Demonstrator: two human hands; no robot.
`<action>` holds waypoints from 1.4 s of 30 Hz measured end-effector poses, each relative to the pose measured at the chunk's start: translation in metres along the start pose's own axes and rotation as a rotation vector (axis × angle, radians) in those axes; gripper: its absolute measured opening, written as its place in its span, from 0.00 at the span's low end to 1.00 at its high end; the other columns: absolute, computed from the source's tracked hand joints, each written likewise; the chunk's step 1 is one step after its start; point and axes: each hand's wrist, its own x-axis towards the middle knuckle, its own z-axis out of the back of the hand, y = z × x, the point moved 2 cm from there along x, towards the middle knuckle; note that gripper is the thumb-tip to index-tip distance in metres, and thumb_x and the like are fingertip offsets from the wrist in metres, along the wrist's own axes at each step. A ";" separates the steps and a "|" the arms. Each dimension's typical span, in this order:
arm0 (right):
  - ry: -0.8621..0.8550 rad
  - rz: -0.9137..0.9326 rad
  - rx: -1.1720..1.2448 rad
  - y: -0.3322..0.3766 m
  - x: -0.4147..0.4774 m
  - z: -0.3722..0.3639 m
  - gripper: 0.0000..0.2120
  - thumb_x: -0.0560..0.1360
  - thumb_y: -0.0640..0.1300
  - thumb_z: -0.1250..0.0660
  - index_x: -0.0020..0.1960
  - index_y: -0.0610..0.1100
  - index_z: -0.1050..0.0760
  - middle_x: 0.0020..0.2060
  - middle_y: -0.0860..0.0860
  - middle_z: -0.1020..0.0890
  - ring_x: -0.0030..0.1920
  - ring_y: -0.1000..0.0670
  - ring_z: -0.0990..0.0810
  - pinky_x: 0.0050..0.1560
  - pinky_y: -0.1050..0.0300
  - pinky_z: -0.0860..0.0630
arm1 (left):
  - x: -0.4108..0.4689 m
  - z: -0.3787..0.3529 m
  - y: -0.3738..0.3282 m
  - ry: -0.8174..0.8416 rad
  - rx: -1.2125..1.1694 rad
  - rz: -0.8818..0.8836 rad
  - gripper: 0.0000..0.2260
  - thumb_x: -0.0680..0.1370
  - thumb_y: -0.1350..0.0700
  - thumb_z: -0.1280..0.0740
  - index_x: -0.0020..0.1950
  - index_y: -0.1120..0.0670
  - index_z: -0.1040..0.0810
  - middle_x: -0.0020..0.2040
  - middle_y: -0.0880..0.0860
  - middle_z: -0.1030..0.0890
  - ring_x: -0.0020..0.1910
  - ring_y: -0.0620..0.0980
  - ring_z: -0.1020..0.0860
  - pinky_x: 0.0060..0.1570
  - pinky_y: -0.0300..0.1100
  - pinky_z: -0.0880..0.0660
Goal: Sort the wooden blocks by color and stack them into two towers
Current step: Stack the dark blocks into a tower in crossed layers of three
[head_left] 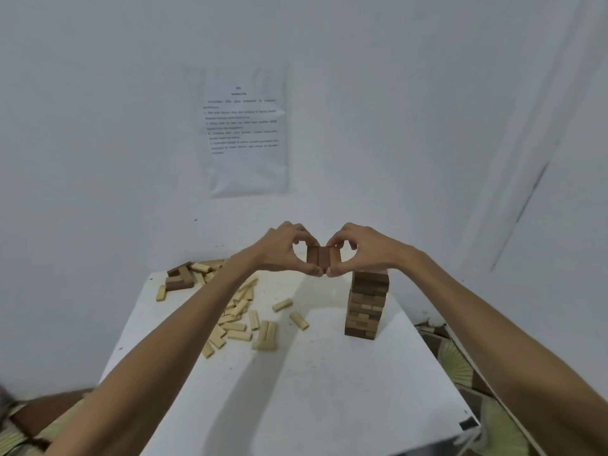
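Note:
Both hands hold a small set of dark brown blocks (318, 256) side by side in the air, above and left of the dark brown tower (366, 303). My left hand (285, 251) pinches the set from the left, my right hand (362, 250) from the right. The tower stands on the right part of the white table (329, 373). Several light wooden blocks (243, 320) lie scattered on the table's left half. A few dark brown blocks (179, 278) lie mixed with light ones at the far left corner.
A printed sheet of paper (245, 130) hangs on the white wall behind the table. Patterned floor or fabric (457, 360) shows past the table's right edge. A person's knee and clothing (39, 413) appear at the bottom left.

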 end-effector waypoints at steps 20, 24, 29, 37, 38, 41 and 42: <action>-0.031 -0.156 0.047 -0.073 -0.046 0.016 0.30 0.68 0.64 0.23 0.65 0.55 0.24 0.56 0.58 0.25 0.54 0.55 0.27 0.54 0.57 0.26 | 0.066 -0.041 -0.046 0.104 -0.011 -0.084 0.26 0.65 0.30 0.26 0.58 0.41 0.20 0.58 0.41 0.26 0.57 0.45 0.30 0.59 0.49 0.30; -0.020 -0.166 0.047 -0.077 -0.048 0.016 0.29 0.68 0.64 0.23 0.65 0.55 0.24 0.57 0.58 0.25 0.54 0.54 0.27 0.54 0.57 0.26 | 0.068 -0.046 -0.048 0.108 -0.018 -0.083 0.26 0.66 0.31 0.26 0.59 0.41 0.20 0.59 0.41 0.26 0.56 0.45 0.30 0.60 0.49 0.30; -0.014 -0.176 0.054 -0.079 -0.050 0.012 0.33 0.65 0.67 0.25 0.66 0.55 0.25 0.58 0.59 0.25 0.55 0.54 0.26 0.53 0.58 0.27 | 0.070 -0.050 -0.047 0.114 -0.011 -0.084 0.26 0.65 0.30 0.26 0.58 0.41 0.21 0.58 0.41 0.26 0.56 0.46 0.29 0.60 0.51 0.29; -0.016 -0.187 0.060 -0.081 -0.049 0.013 0.35 0.62 0.69 0.26 0.65 0.56 0.25 0.57 0.60 0.25 0.55 0.53 0.26 0.55 0.56 0.25 | 0.071 -0.050 -0.048 0.116 -0.016 -0.088 0.26 0.65 0.31 0.26 0.58 0.42 0.21 0.58 0.41 0.26 0.56 0.46 0.29 0.60 0.51 0.29; -0.015 -0.188 0.060 -0.081 -0.050 0.012 0.35 0.62 0.69 0.26 0.65 0.56 0.25 0.57 0.60 0.25 0.55 0.54 0.26 0.54 0.56 0.25 | 0.071 -0.050 -0.048 0.117 -0.017 -0.091 0.26 0.65 0.31 0.26 0.58 0.42 0.21 0.58 0.41 0.26 0.56 0.46 0.29 0.60 0.51 0.29; -0.019 -0.189 0.072 -0.083 -0.050 0.011 0.34 0.63 0.69 0.26 0.64 0.57 0.26 0.57 0.61 0.25 0.55 0.54 0.26 0.53 0.57 0.26 | 0.072 -0.051 -0.048 0.119 -0.022 -0.092 0.26 0.65 0.31 0.26 0.59 0.42 0.21 0.58 0.41 0.27 0.56 0.46 0.29 0.60 0.51 0.29; -0.021 -0.190 0.077 -0.083 -0.050 0.010 0.33 0.63 0.68 0.25 0.64 0.57 0.26 0.57 0.61 0.25 0.55 0.54 0.26 0.52 0.58 0.27 | 0.072 -0.051 -0.048 0.122 -0.029 -0.092 0.27 0.65 0.32 0.26 0.59 0.42 0.21 0.58 0.41 0.27 0.56 0.46 0.29 0.60 0.51 0.28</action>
